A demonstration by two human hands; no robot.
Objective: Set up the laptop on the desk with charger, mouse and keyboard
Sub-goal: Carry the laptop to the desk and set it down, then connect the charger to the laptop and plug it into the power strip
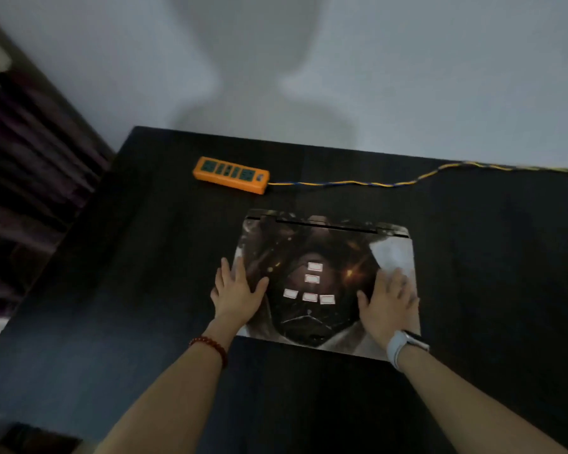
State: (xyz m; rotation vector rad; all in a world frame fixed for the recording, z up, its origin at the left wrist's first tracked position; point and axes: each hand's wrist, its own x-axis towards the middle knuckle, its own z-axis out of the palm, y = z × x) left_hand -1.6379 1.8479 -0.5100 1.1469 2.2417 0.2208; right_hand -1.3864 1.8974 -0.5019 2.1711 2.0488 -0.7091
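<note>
On dark worktop (145, 290) we've both hands, left (236, 294) and right (389, 304), spread flat on closed picture-skinned laptop (322, 253); placing step, next likely lid opening, charger toward orange power strip (231, 174).

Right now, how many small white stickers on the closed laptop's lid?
5 small white rectangular stickers: two stacked at centre of the dark printed laptop lid, upper and lower; three in a row below, left, middle, right. The hands may hide more.
</note>
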